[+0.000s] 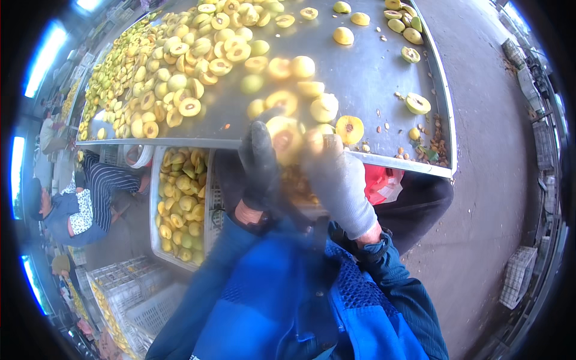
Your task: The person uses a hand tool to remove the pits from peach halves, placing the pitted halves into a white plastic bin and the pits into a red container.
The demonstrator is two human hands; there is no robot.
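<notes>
My left hand (260, 164), in a dark glove, is at the near edge of the metal table (360, 85). Its fingers are around a halved yellow peach (284, 140), whose cut face with a brown centre is toward me. My right hand (337, 180), in a light grey knitted glove, is close against the right side of that half. Blur hides its fingertips and anything between them. Just past the hands lie several more peach halves (324, 108), one of them cut side up (349, 129).
A large heap of peach halves (180, 58) covers the table's left side. Pits and scraps (436, 144) lie in its right corner. Below left stands a white crate (155, 225) of peach halves (182, 193). A red bag (378, 182) hangs under the rim. Another person (81, 211) sits at left.
</notes>
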